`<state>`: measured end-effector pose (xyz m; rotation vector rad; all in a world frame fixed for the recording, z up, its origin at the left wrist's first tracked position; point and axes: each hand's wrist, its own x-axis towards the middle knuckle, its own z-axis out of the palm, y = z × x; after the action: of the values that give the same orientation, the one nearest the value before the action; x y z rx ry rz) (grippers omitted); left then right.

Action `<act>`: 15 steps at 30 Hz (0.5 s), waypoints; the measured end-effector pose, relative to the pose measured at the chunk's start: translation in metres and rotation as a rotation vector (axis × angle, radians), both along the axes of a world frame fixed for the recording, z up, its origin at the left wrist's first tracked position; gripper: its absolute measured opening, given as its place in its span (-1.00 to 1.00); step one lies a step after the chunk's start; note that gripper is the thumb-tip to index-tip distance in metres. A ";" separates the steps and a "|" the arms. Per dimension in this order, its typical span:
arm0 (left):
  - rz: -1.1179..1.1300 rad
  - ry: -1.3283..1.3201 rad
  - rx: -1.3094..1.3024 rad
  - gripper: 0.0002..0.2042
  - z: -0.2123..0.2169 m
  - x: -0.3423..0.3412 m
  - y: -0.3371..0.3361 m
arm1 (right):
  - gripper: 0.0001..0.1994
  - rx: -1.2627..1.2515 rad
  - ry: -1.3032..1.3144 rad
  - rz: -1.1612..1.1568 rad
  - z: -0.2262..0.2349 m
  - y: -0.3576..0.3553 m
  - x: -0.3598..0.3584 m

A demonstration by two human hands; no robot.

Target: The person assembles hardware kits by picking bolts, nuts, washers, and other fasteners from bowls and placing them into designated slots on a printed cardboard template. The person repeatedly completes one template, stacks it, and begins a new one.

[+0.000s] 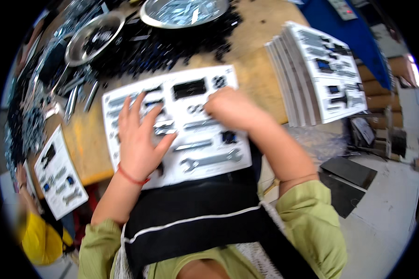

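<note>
A white sheet (174, 177) bearing rows of hardware shapes lies in front of me at the table's near edge. On it are a grey open-ended wrench (212, 161), a long bar (193, 145), a black block (189, 89) and small rings (195, 109); whether these are loose parts or pictures I cannot tell. My left hand (138, 137) rests over the sheet's left half, fingers spread. Toward the upper right, my right hand (230, 108) is closed beside the rings, its fingertips bent down and hidden. What it pinches, if anything, does not show.
A stack of similar sheets (288, 88) stands at the right. Beyond are a metal bowl (159, 23) of shiny strips, a smaller pan (70, 58), and heaped black parts (191, 49). At left, metal pieces (32, 125) and another sheet (56, 197) lie near a yellow-clad person (39, 239).
</note>
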<state>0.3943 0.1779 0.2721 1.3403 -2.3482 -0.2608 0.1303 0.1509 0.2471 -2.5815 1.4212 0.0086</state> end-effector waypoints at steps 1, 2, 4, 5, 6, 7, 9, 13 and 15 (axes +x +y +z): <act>0.020 -0.002 0.017 -0.47 -0.002 0.003 0.000 | -0.92 -0.005 0.018 0.017 -0.001 0.000 -0.001; 0.020 0.018 -0.011 -0.47 -0.002 0.006 -0.002 | -0.93 -0.022 -0.048 -0.017 0.008 0.003 -0.006; 0.051 0.041 -0.067 -0.47 -0.001 0.017 -0.007 | -0.93 -0.082 -0.241 -0.134 0.023 0.015 -0.020; 0.080 0.049 -0.091 -0.47 -0.004 0.027 -0.011 | -0.93 -0.103 -0.249 -0.229 0.032 0.025 -0.028; 0.108 0.066 -0.118 -0.51 -0.009 0.044 -0.014 | -0.93 -0.118 -0.270 -0.314 0.043 0.037 -0.036; 0.154 0.115 -0.085 -0.52 -0.013 0.058 -0.020 | -0.93 -0.126 -0.292 -0.406 0.050 0.053 -0.047; 0.260 0.176 -0.010 -0.53 -0.015 0.093 -0.027 | -0.91 0.032 -0.158 -0.662 0.051 0.096 -0.073; 0.434 0.139 0.107 -0.42 -0.042 0.152 -0.033 | -0.87 -0.039 -0.257 -0.862 0.027 0.166 -0.102; 0.516 0.324 0.416 -0.38 -0.057 0.152 -0.027 | -0.81 -0.022 -0.401 -0.963 0.015 0.175 -0.085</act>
<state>0.5463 0.1512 0.2152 1.8753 -1.6662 -0.7667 0.0452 0.3259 0.2620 -1.5259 2.2711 -0.6085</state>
